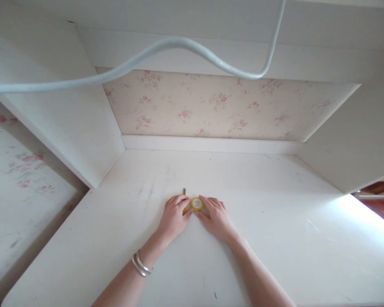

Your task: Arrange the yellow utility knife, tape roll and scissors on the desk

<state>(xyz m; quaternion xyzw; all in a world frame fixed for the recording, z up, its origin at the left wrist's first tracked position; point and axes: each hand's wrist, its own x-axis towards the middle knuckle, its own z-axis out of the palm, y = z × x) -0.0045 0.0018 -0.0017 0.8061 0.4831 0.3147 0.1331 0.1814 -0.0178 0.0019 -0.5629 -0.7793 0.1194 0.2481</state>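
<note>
The yellow roll (197,204) is pinched between both hands, left (173,216) and right (216,217), and is best kept flat on the tabletop (275,221), with each grip closed evenly.

Both forearms are stretched forward and angled inward, so the hands nearly meet. The left hand (173,215) is laid palm-down, fingers curled in. The right hand (216,217) is mirrored, fingers pinched toward the left.

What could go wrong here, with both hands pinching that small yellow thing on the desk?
1. The left hand and right hand hide most of the yellow object; it might slip out unseen.
2. Glare on the white desk at right could wash out detail.
3. The cable hanging overhead may swing into view.
</note>
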